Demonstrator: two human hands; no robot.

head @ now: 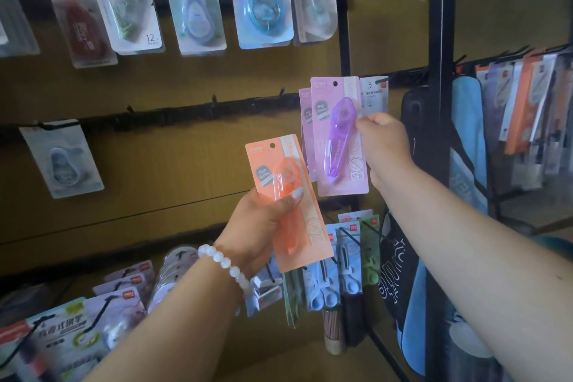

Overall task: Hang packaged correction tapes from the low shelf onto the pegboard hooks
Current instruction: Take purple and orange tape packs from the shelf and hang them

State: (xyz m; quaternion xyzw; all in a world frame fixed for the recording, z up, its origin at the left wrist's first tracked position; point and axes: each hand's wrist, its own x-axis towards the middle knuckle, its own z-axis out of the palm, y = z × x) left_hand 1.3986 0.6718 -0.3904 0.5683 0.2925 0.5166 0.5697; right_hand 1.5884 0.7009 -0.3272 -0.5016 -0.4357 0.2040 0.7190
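2 hands grip packs: left hand (254, 223) orange pack (297, 217), right hand (384, 146) purple pack (338, 139).

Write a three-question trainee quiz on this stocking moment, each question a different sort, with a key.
1. True or false: the left hand holds the orange pack.
2. Which colour is the pack that the right hand pinches? A) green B) purple C) red
3. Fill in: bare hooks stick out of the middle rail to the ____ of the purple pack.

Key: 1 true; 2 B; 3 left
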